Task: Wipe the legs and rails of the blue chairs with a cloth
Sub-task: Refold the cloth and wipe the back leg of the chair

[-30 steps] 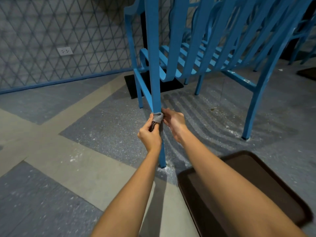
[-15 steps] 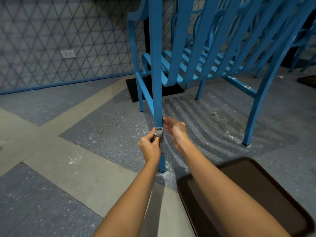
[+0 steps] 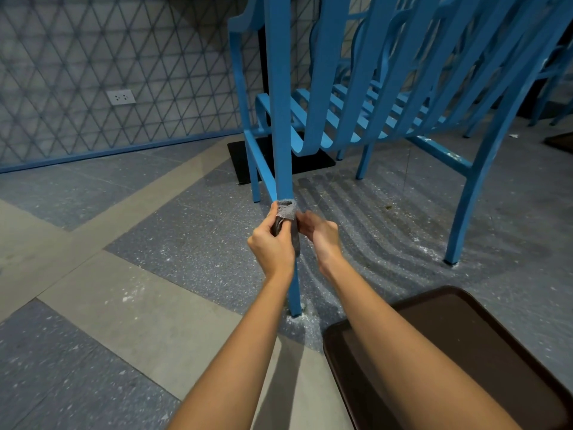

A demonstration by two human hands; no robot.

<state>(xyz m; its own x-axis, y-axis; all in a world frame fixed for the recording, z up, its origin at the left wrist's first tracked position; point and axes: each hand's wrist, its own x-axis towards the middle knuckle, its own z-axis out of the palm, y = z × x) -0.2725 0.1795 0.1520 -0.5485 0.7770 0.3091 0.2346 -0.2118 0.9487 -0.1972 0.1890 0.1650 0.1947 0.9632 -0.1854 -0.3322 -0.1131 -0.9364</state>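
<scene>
A blue chair point(image 3: 366, 97) stands in front of me, its near front leg point(image 3: 282, 125) running straight down the middle of the view. A grey cloth point(image 3: 287, 210) is wrapped round that leg about a third of the way up from the floor. My left hand point(image 3: 270, 246) grips the cloth from the left, with a fold of it in the fist. From the right, my right hand point(image 3: 320, 234) holds the cloth against the leg with curled fingers. The leg's foot point(image 3: 295, 308) stands in white dust.
A dark brown tray point(image 3: 483, 324) lies on the floor at the bottom right, under my right forearm. The chair's other legs point(image 3: 465, 209) and side rail point(image 3: 440, 150) are to the right. A black table base point(image 3: 313, 162) sits behind. Patterned wall with a socket point(image 3: 121, 97) at left.
Both hands slid the cloth down the leg, then back up to a higher spot than before. My right hand, briefly loose, grips again.
</scene>
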